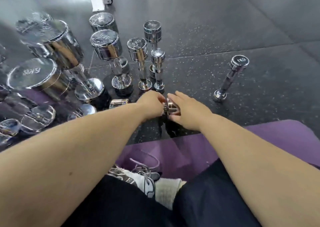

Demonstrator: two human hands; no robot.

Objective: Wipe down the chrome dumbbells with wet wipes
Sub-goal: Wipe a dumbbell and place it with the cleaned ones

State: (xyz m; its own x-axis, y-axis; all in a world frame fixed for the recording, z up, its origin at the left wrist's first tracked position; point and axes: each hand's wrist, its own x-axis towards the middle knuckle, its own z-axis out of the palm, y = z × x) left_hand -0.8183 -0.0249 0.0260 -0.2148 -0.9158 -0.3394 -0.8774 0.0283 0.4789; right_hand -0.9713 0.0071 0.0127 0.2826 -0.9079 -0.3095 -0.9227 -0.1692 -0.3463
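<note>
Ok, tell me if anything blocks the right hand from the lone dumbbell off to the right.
Nothing visible does: only bare floor lies between the right hand and the lone dumbbell. That hand grips a small dumbbell.

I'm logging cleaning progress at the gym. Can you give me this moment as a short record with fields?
held item: small chrome dumbbell, between both hands
left hand: grips one end
right hand: holds the other end
wipe: none visible
set apart: lone dumbbell, upright, to the right
group: larger dumbbells, upright, to the left
underneath: purple mat
</note>
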